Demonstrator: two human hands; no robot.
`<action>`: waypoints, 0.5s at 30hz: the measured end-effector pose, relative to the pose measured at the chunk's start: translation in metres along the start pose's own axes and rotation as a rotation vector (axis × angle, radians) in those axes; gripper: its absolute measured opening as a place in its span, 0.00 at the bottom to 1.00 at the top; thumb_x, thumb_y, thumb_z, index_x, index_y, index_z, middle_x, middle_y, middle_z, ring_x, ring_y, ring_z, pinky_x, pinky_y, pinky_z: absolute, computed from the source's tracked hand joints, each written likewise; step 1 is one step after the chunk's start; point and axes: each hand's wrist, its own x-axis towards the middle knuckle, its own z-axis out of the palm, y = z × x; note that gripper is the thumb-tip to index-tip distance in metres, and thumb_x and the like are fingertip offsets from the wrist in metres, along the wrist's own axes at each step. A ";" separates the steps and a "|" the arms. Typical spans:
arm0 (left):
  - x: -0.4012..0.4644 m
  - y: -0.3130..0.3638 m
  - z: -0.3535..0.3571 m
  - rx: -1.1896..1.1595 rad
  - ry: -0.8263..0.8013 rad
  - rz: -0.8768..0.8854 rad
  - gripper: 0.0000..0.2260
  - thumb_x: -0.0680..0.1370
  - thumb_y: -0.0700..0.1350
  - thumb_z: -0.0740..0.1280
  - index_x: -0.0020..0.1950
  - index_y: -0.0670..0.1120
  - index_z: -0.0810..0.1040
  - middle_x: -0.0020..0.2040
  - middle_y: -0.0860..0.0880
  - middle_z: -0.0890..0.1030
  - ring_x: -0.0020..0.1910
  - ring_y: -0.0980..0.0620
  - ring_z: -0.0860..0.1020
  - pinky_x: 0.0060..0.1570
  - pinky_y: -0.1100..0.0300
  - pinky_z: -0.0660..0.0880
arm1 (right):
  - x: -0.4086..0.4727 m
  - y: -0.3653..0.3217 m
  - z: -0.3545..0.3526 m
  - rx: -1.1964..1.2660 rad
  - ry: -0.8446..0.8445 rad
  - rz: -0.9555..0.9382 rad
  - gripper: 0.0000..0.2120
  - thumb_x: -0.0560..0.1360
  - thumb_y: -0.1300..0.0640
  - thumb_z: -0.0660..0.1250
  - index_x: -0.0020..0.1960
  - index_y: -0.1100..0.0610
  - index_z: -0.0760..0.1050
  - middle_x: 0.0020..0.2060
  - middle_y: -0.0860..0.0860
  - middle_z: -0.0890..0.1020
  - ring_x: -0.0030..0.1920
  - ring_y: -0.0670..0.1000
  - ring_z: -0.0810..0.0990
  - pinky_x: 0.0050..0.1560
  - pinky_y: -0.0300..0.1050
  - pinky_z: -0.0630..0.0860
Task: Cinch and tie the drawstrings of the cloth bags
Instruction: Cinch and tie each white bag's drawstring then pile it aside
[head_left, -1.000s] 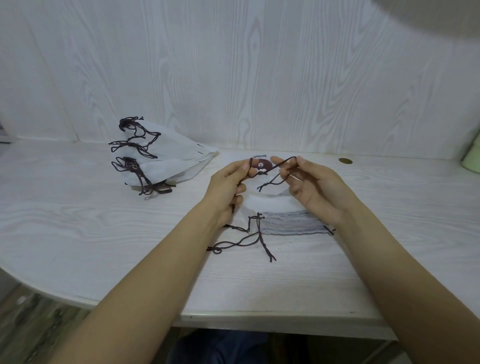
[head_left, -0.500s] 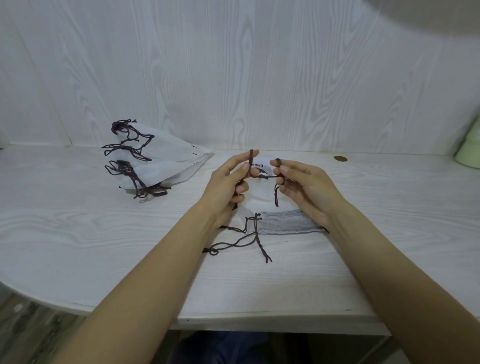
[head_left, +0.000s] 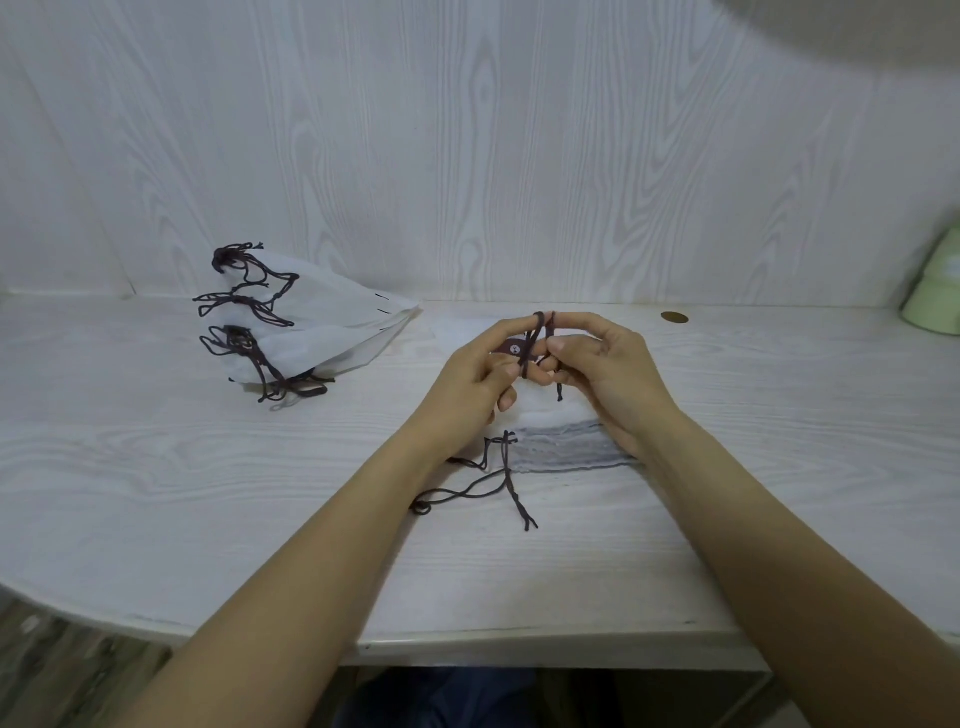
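Observation:
A flat stack of white cloth bags (head_left: 563, 447) lies on the table under my hands, its grey layered edge facing me. The dark brown drawstring (head_left: 531, 340) of the top bag is pinched by both hands. It loops over the fingertips of my left hand (head_left: 478, 382), and my right hand (head_left: 605, 364) grips its other strand close beside it. A short loose end hangs below my right fingers. More loose cord (head_left: 493, 478) trails from the stack's near left corner onto the table.
A pile of white bags with knotted brown cords (head_left: 306, 325) sits at the back left. A small brass disc (head_left: 674, 317) is set in the table by the wall. A pale green object (head_left: 935, 296) stands at the far right. The table's front edge (head_left: 467, 636) curves near me.
My hands have drawn closer together and the cord now wraps over my left fingertips. The open loop that stretched between the hands has closed up.

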 end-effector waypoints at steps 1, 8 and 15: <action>-0.001 0.001 0.001 0.012 -0.004 0.015 0.20 0.80 0.33 0.56 0.68 0.52 0.70 0.42 0.49 0.82 0.27 0.59 0.67 0.26 0.71 0.64 | 0.000 0.000 -0.001 0.001 0.026 0.006 0.07 0.76 0.66 0.64 0.51 0.57 0.73 0.37 0.52 0.84 0.35 0.46 0.80 0.44 0.41 0.77; -0.002 0.002 0.001 0.067 -0.029 0.085 0.19 0.80 0.35 0.59 0.68 0.51 0.70 0.41 0.44 0.83 0.27 0.57 0.69 0.31 0.74 0.66 | -0.003 -0.001 0.001 -0.079 0.012 -0.076 0.08 0.74 0.67 0.66 0.42 0.58 0.81 0.30 0.49 0.83 0.32 0.45 0.81 0.40 0.35 0.77; 0.001 -0.004 0.000 0.123 -0.029 0.113 0.18 0.80 0.37 0.61 0.65 0.55 0.72 0.39 0.47 0.84 0.29 0.46 0.72 0.34 0.67 0.69 | -0.005 -0.001 0.004 -0.172 -0.097 -0.096 0.03 0.72 0.61 0.71 0.42 0.60 0.83 0.38 0.55 0.85 0.40 0.49 0.82 0.45 0.39 0.78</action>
